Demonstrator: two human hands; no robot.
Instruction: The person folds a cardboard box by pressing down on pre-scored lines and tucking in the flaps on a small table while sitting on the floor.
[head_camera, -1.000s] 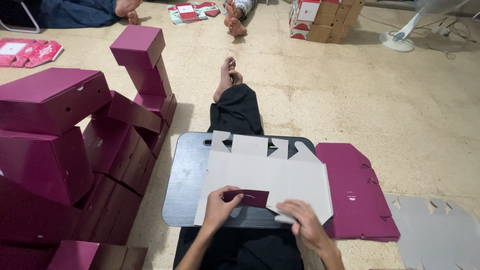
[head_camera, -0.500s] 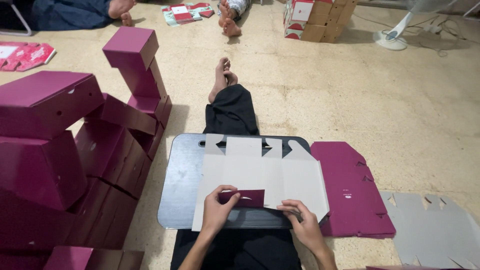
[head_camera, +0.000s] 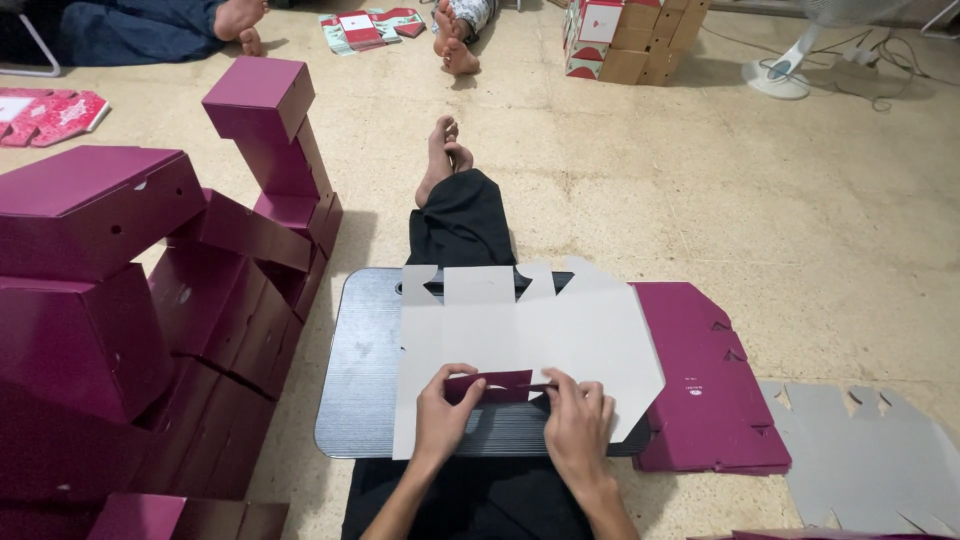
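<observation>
Beige tiled floor is seen all around, and on it a dark lap table is placed over the outstretched legs of the seated person. On this table a flat carton blank is laid with its grey inner side up, its notched tabs pointing away from the person. At the near edge of the blank a small maroon flap is turned over onto the grey side, and it is pressed between the two hands. The left hand is closed on the left end of the flap with the fingers bent over it; the right hand is laid on the right end, fingers together and pressing down. The step in hand is judged to be the folding and creasing of this near flap. For the next move, a firm and even pressure along the fold line seems to be needed, so that the crease is kept straight. Finished maroon boxes are piled to the left, well apart from the hands. A stack of maroon flat blanks is lying just beside the table on the right, and grey blanks are spread beyond it.
</observation>
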